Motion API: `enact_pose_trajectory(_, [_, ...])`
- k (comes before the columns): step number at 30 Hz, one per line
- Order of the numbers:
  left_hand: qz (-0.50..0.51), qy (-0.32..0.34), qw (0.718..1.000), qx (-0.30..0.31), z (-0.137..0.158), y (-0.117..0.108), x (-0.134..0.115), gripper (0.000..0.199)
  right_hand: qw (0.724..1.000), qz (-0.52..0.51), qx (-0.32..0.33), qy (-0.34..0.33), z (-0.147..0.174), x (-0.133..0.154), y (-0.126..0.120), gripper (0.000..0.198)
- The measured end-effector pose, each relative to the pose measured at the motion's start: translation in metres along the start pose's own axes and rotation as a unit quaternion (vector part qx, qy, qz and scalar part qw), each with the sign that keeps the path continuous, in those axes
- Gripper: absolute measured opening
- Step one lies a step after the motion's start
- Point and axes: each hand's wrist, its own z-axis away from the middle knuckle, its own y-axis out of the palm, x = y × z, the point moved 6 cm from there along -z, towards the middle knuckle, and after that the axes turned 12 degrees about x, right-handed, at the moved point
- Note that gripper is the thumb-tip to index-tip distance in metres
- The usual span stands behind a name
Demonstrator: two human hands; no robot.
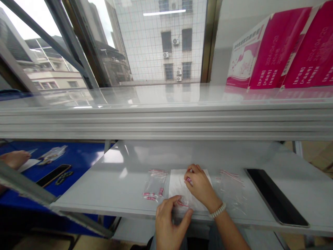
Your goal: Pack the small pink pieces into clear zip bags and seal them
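Observation:
My right hand (199, 185), a beaded bracelet on its wrist, is closed over the white paper sheet (174, 180). Small pink beads (189, 180) show at its fingertips; how many it holds is hidden. My left hand (169, 220) is at the table's front edge, thumb and index finger spread apart. Between them lies a clear zip bag (182, 204) with a red seal line, partly hidden by that hand; whether the fingers touch it I cannot tell. Left of the paper, another clear zip bag (155, 184) holds several pink beads. A third zip bag (231, 189) lies flat to the right.
A dark tablet or phone (275, 196) lies at the right on the grey table (104, 187). Above runs a shelf (166, 121) bearing pink boxes (278, 52). At the left, another person's hand (17, 159) rests by a blue table (85, 152) with a phone (53, 175).

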Motion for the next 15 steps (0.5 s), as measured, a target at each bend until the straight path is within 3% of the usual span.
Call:
enact_pose_trajectory(4, [0.004, -0.003, 1.000, 0.004, 0.000, 0.000, -0.001, 0.032, 0.998, -0.048, -0.006, -0.030, 0.010, 0.015, -0.011, 0.014])
enact_pose_trajectory(7, [-0.001, -0.008, 1.000, 0.000, 0.000, -0.001, -0.002, 0.032, 0.989, -0.119, 0.025, -0.081, 0.022, 0.031, -0.018, 0.011])
enact_pose_trajectory(9, [-0.006, -0.010, 1.000, -0.005, 0.000, -0.002, -0.003, 0.031, 0.981, -0.158, 0.046, -0.106, 0.027, 0.037, -0.021, 0.019])
enact_pose_trajectory(12, [-0.009, -0.007, 1.000, -0.009, -0.001, -0.003, -0.004, 0.031, 0.988, -0.127, 0.033, -0.086, 0.027, 0.027, -0.021, 0.028])
enact_pose_trajectory(15, [-0.012, -0.008, 1.000, -0.007, -0.001, -0.002, -0.004, 0.030, 0.996, -0.069, 0.008, -0.050, 0.021, 0.009, -0.016, 0.016])
